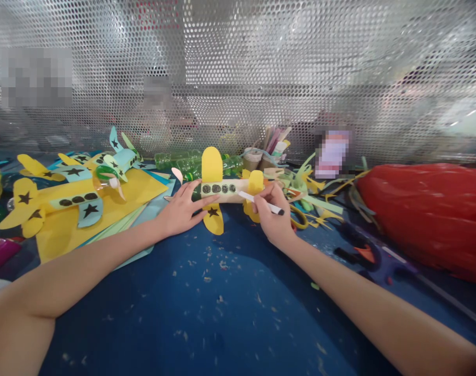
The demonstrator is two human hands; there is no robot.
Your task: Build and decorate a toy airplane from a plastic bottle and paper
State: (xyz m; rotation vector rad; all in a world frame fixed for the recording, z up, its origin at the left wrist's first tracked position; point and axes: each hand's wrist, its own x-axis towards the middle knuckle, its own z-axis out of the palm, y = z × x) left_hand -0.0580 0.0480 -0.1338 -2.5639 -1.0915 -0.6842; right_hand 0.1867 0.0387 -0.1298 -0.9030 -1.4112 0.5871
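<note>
A paper plane (222,189) with a cream tube body, yellow wings and dark round windows lies on the blue table (206,303). My left hand (181,209) rests on its left end, fingers stretched over the body and holding it down. My right hand (272,211) is closed round a white marker (260,202), whose tip meets the body near the yellow tail piece. A black star shows on the near wing.
Finished yellow and pale blue planes (61,201) lie on yellow paper sheets (104,209) at left. A red plastic bag (426,214) fills the right. Scissors (300,219), paper scraps and green bottles (183,162) crowd the back by a perforated metal screen (261,78).
</note>
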